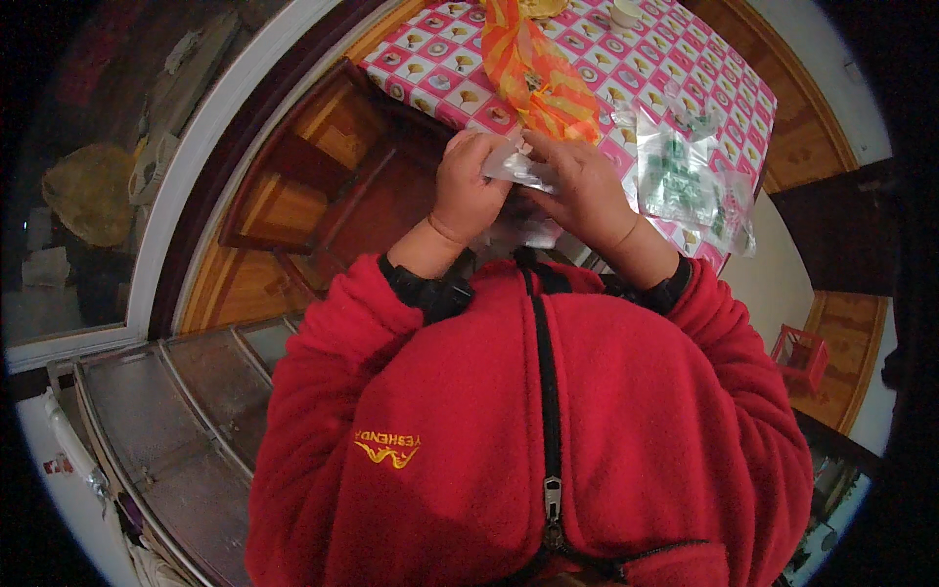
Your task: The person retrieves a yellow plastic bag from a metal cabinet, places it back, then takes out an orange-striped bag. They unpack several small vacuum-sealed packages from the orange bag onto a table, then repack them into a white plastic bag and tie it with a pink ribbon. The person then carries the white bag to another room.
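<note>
A small clear plastic bag (pixel 522 170) is stretched between my two hands at the table's near edge. My left hand (pixel 469 180) pinches its left side between thumb and fingers. On the other side my right hand (pixel 590 187) grips it, with the fingertips close to the left thumb. More crinkled clear plastic shows below the hands, partly hidden by them. Just beyond my fingers lies an orange and yellow striped plastic bag (pixel 539 81). Clear plastic bags with green printing (pixel 675 172) lie flat to the right of my right hand.
A pink checkered tablecloth (pixel 645 66) covers the table. On its far side stand a white cup (pixel 625 13) and a yellowish woven-looking dish (pixel 543 7). A wooden chair (pixel 367 191) is left of the table. Farther right sits a small red stool (pixel 801 358).
</note>
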A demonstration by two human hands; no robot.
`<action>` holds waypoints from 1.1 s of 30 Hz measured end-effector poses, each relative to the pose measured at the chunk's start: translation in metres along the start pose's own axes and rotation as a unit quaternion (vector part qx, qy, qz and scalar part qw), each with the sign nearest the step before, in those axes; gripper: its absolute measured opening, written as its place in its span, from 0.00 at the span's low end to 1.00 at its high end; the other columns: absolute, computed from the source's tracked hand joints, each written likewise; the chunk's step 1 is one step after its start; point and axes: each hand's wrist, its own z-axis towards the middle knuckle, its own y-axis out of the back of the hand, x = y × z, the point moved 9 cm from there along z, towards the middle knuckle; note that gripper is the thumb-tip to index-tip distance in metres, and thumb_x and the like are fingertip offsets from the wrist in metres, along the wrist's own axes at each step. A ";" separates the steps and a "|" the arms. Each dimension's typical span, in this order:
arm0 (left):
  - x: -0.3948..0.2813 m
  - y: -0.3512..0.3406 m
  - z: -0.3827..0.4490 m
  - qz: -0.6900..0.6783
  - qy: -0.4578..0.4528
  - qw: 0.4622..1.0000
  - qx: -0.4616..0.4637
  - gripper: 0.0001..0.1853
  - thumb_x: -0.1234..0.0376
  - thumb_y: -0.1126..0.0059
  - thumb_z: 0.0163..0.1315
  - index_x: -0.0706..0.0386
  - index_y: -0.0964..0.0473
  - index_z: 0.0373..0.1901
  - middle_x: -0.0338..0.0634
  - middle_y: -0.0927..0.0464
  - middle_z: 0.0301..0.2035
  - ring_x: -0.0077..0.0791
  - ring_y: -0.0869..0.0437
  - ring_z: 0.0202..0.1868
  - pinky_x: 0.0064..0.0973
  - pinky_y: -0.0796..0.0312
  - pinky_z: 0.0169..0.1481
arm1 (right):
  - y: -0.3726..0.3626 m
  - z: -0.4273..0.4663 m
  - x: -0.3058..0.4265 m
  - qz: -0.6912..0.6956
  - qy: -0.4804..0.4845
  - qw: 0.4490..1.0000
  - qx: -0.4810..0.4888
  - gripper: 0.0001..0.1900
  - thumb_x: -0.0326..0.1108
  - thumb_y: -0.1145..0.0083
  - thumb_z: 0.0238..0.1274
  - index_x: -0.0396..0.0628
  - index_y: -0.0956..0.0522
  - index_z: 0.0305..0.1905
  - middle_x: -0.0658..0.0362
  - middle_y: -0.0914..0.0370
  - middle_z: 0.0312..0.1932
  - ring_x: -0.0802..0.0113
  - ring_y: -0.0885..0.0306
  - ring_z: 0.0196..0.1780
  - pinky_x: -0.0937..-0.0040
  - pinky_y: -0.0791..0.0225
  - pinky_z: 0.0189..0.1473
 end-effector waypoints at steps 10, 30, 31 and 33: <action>-0.005 0.011 -0.007 0.052 -0.079 0.994 -0.047 0.13 0.72 0.39 0.45 0.59 0.26 0.35 0.45 0.24 0.32 0.47 0.23 0.40 0.43 0.36 0.58 | -0.002 -0.003 0.047 -0.030 0.166 0.985 -0.045 0.11 0.35 0.37 0.42 0.47 0.27 0.32 0.59 0.30 0.26 0.58 0.27 0.38 0.56 0.35 0.51; 0.055 0.032 -0.026 -0.467 0.139 0.871 -0.064 0.20 0.57 0.49 0.66 0.62 0.27 0.52 0.46 0.28 0.54 0.32 0.25 0.53 0.31 0.31 0.56 | -0.020 -0.008 0.032 0.244 0.047 0.967 0.046 0.33 0.47 0.42 0.57 0.44 0.36 0.64 0.43 0.42 0.66 0.47 0.41 0.68 0.55 0.45 0.66; 0.068 0.019 -0.026 -0.544 0.211 0.811 -0.041 0.22 0.56 0.49 0.66 0.62 0.29 0.53 0.47 0.28 0.54 0.33 0.24 0.53 0.32 0.30 0.56 | -0.022 -0.009 0.048 0.204 0.095 0.972 0.062 0.33 0.47 0.41 0.56 0.45 0.36 0.64 0.42 0.42 0.66 0.45 0.43 0.68 0.54 0.46 0.67; 0.090 -0.006 -0.025 -0.651 0.370 0.663 -0.003 0.24 0.52 0.53 0.66 0.60 0.30 0.55 0.49 0.27 0.53 0.39 0.23 0.52 0.38 0.30 0.57 | -0.022 -0.013 0.083 0.177 0.215 0.958 0.070 0.29 0.45 0.42 0.57 0.48 0.33 0.63 0.43 0.44 0.67 0.42 0.46 0.69 0.50 0.47 0.67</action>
